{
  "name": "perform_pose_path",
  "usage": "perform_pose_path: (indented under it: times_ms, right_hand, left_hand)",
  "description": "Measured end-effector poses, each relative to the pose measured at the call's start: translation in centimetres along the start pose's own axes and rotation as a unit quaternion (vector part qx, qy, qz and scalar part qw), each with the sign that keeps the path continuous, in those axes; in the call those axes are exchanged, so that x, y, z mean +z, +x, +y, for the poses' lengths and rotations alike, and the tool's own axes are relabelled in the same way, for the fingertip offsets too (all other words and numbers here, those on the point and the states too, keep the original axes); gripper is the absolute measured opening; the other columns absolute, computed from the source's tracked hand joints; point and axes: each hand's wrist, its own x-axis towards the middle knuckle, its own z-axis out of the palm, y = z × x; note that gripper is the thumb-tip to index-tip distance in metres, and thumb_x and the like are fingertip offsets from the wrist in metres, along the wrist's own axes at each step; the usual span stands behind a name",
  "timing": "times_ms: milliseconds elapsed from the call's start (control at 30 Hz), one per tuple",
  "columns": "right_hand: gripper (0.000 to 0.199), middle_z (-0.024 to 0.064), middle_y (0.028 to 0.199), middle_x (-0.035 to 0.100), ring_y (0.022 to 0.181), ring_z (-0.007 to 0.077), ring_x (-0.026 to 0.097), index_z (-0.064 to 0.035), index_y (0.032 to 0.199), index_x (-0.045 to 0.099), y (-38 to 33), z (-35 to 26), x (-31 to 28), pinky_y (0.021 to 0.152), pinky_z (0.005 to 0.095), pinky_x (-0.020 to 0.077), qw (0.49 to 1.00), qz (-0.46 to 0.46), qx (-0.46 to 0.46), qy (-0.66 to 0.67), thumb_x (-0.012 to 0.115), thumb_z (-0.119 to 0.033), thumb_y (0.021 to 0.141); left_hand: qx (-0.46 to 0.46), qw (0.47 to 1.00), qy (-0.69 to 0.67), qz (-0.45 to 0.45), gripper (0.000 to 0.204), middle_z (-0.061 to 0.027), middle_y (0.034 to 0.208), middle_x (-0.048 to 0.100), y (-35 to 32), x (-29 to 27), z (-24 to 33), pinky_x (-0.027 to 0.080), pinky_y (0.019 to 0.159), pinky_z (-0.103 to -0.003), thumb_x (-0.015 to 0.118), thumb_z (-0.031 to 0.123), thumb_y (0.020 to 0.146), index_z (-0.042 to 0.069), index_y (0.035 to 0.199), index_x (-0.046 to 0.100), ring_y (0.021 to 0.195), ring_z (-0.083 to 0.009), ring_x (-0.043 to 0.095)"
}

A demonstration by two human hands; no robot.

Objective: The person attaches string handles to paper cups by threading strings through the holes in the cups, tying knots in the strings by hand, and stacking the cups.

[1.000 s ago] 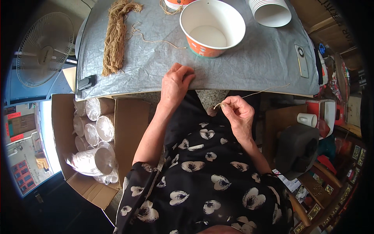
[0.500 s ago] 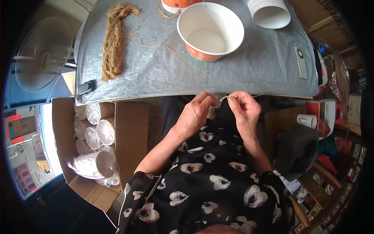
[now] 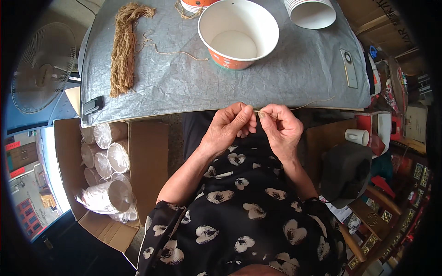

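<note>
The counter [image 3: 294, 78] is the biggest thing here, its grey covering spreading ahead of my fingers [image 3: 247, 112], which are close to its near edge. Well to their left and lower stands an open cardboard box [image 3: 149, 161], with plastic-wrapped cups [image 3: 108, 195] inside. Farther off to their left, beyond the counter, is a fan [image 3: 43, 73]. Ahead of my fingers and a little left stands the big tub [image 3: 238, 43], upright, white inside and orange outside. A stack of white tubs [image 3: 313, 14] lies farther ahead and to their right, mouths turned towards me. Left and ahead of them lies a long bundle of brown twine [image 3: 123, 55]. My left hand [image 3: 225, 126] and right hand [image 3: 284, 128] are just beside each other, thumb and forefinger of each pinched together on a string. Right of my fingers are a phone [image 3: 350, 69], on the counter, and a white mug [image 3: 357, 136], off it. The string [image 3: 309, 104] is thinnest: a short piece bridges my fingertips, and its tail runs right from my right fingers onto the counter.
</note>
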Motion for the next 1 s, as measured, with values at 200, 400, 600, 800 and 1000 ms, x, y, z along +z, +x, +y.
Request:
perform_pose_path:
  times_ms: [200, 400, 600, 800, 1000]
  right_hand:
    - [0.006, -0.0018, 0.079, 0.066, 0.068, 0.0002, 0.054, 0.0022, 0.100, 0.067, 0.0, 0.7, -0.9, 0.059, 0.0180, 0.0443, 0.999, -0.011, -0.014, -0.033, 0.069, -0.002, 0.097]
    - [0.012, -0.0063, 0.071, 0.057, 0.064, -0.0001, 0.046, 0.0007, 0.095, 0.066, 2.0, -1.2, -1.8, 0.057, 0.0186, 0.0357, 0.996, -0.018, 0.079, 0.041, 0.068, -0.011, 0.100]
    - [0.009, -0.0063, 0.070, 0.056, 0.061, -0.0019, 0.044, -0.0006, 0.090, 0.064, 5.9, -5.0, -4.5, 0.054, 0.0175, 0.0330, 0.998, -0.049, 0.028, 0.012, 0.066, -0.006, 0.097]
    - [0.007, -0.0064, 0.071, 0.056, 0.060, -0.0024, 0.041, 0.0007, 0.091, 0.062, 8.8, -7.6, -4.4, 0.052, 0.0173, 0.0294, 0.994, -0.106, 0.006, -0.019, 0.065, -0.003, 0.097]
    - [0.010, 0.0031, 0.064, 0.065, 0.059, 0.0044, 0.057, 0.0035, 0.082, 0.063, 9.3, -5.9, -3.5, 0.054, 0.0244, 0.0453, 0.987, -0.127, 0.038, -0.088, 0.066, -0.001, 0.091]
  left_hand:
    - [0.050, 0.997, 0.057, 0.030, 0.026, -0.0016, 0.092, 0.068, -0.2, 0.1, 0.7, 0.049, 0.078, -0.025, 0.057, 0.026, 0.107, 0.003, 0.099, 0.065, 0.084, -0.0086, 0.060]
    - [0.212, 0.924, 0.295, 0.117, 0.007, -0.0067, 0.086, 0.071, 0.4, -0.4, 2.4, 0.053, 0.068, -0.025, 0.071, 0.007, 0.095, 0.000, 0.094, 0.072, 0.075, -0.0131, 0.066]
    - [0.348, 0.747, 0.528, 0.207, 0.026, -0.0081, 0.120, 0.066, 4.0, -0.1, 8.6, 0.060, 0.063, -0.034, 0.075, 0.007, 0.089, 0.009, 0.114, 0.070, 0.083, -0.0228, 0.072]
    - [0.356, 0.706, 0.594, 0.149, 0.014, -0.0072, 0.102, 0.067, 4.1, -0.6, 7.3, 0.059, 0.069, -0.042, 0.068, 0.003, 0.091, 0.008, 0.104, 0.067, 0.088, -0.0311, 0.071]
    - [0.324, 0.704, 0.619, 0.124, 0.031, -0.0080, 0.107, 0.066, 1.8, 0.5, 4.2, 0.060, 0.073, -0.038, 0.064, -0.007, 0.081, 0.005, 0.109, 0.067, 0.089, -0.0283, 0.071]
